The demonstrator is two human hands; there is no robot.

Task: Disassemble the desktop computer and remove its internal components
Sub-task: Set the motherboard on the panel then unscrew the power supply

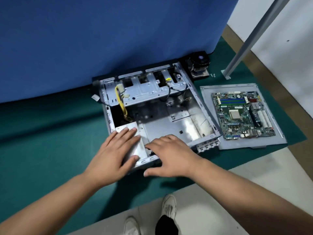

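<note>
Fingers (130, 131) of the left hand (116, 150) lie flat on the power supply (135, 146) in the case's (169, 126) near-left corner; right hand (171, 155) rests spread on the rim. Supply should be slid free evenly, yellow cable (121, 102) cleared first. Motherboard (243, 114) lies out on the bench.

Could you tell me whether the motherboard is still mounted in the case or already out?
Out. The motherboard lies on a grey panel to the right of the open case.

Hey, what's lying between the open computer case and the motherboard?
In the head view, only the edge of the grey side panel that the motherboard rests on separates it from the computer case.
</note>
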